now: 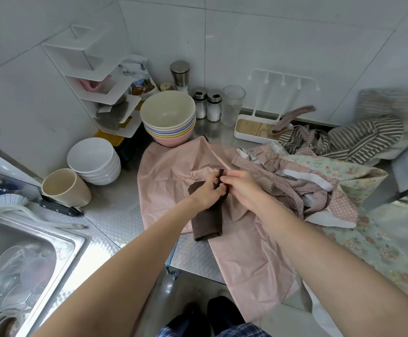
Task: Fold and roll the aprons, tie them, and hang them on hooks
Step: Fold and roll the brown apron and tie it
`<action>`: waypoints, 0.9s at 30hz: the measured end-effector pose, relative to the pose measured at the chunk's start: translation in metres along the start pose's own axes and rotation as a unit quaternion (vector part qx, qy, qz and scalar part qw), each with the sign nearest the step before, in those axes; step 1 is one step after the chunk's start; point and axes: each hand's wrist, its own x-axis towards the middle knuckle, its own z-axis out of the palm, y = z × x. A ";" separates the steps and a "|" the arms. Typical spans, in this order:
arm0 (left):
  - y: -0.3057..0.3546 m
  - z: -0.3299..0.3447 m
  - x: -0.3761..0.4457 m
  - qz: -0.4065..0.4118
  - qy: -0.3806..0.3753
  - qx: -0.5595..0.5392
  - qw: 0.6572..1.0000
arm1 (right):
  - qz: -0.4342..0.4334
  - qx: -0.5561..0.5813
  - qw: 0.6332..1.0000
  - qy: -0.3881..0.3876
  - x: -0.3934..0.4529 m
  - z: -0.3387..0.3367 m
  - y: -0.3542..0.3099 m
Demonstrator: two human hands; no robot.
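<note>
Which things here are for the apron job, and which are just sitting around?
For the job:
brown rolled apron, its strap pinched by the left hand and right hand
pink apron
dotted apron
floral apron
striped apron
white hook rack

Just sitting around:
stack of coloured bowls
white bowls
cream cup
shakers
glass
sink

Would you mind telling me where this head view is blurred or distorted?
Head view: wide-angle bending bows the wall tiles and the sink edge; motion blur smears the dotted strap over the hook rack; both hands, left hand and right hand, gripping the brown strap, look fairly sharp.
</note>
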 end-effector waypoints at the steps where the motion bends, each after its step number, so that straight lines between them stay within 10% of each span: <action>1: 0.000 0.000 0.000 0.005 -0.009 0.007 1.000 | 0.013 0.008 1.000 0.001 -0.001 -0.001 -0.001; 10: -0.024 -0.014 0.011 -0.042 0.004 -0.006 0.999 | 0.067 0.057 0.996 -0.032 -0.005 -0.013 -0.007; 15: -0.022 -0.011 0.015 -0.135 -0.022 -0.065 0.988 | 0.017 -0.163 0.982 -0.095 -0.006 -0.016 -0.012; 21: -0.023 -0.009 0.021 -0.244 -0.013 -0.167 0.955 | -0.218 -0.615 0.749 -0.113 -0.005 -0.008 -0.018; 27: -0.019 -0.013 0.024 -0.312 -0.047 -0.151 0.937 | -0.244 -0.670 0.676 -0.184 -0.017 -0.003 -0.022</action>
